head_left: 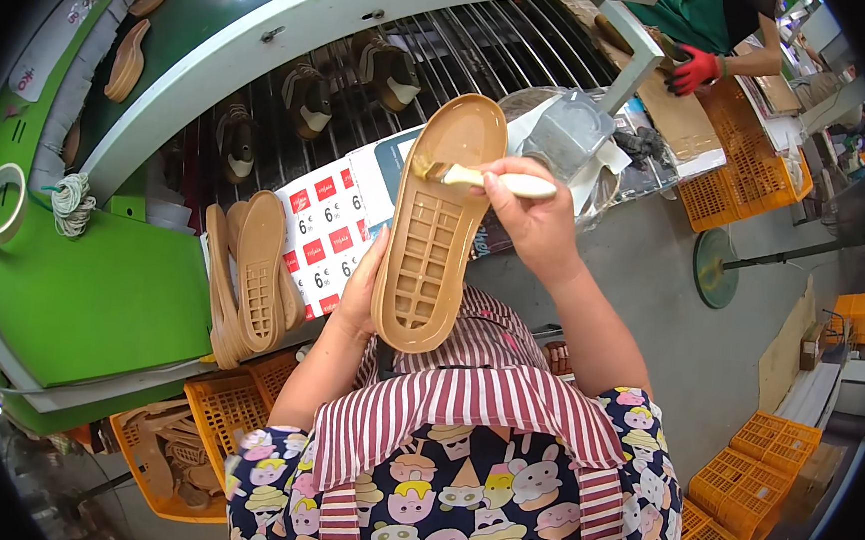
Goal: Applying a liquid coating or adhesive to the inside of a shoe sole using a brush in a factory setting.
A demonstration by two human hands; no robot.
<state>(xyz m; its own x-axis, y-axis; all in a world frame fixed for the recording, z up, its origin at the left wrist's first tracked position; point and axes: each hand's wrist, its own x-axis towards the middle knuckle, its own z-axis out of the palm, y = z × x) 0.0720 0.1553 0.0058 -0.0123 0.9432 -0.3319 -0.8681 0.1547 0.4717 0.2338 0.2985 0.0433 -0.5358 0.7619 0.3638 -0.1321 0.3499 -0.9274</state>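
A grey floor runs down the right side of a cluttered workshop. On the left stands a big green workbench, and across the top a conveyor of close-set metal rods sits beneath a pale curved metal frame. Orange plastic crates stand at the lower right; another orange crate, below the bench, holds tan soles. At the upper right, a co-worker's red-gloved hand is beside brown cardboard. Three dark-and-white shoes rest on the conveyor. Along the bench's near edge, a cluster of tan shoe soles leans beside a white printed sheet with red blocks. A clear plastic container sits near the conveyor's edge, a roll of tape at far left.

The tan outsole is raised in front of the striped apron, its smooth, broad end pointing away and its gridded heel toward the wearer. The left hand is closed around its left edge near the heel, some fingers hidden behind it. The right hand pinches the pale handle of a small brush between thumb and fingers, over the right edge; the bristles meet the forepart near its left rim.
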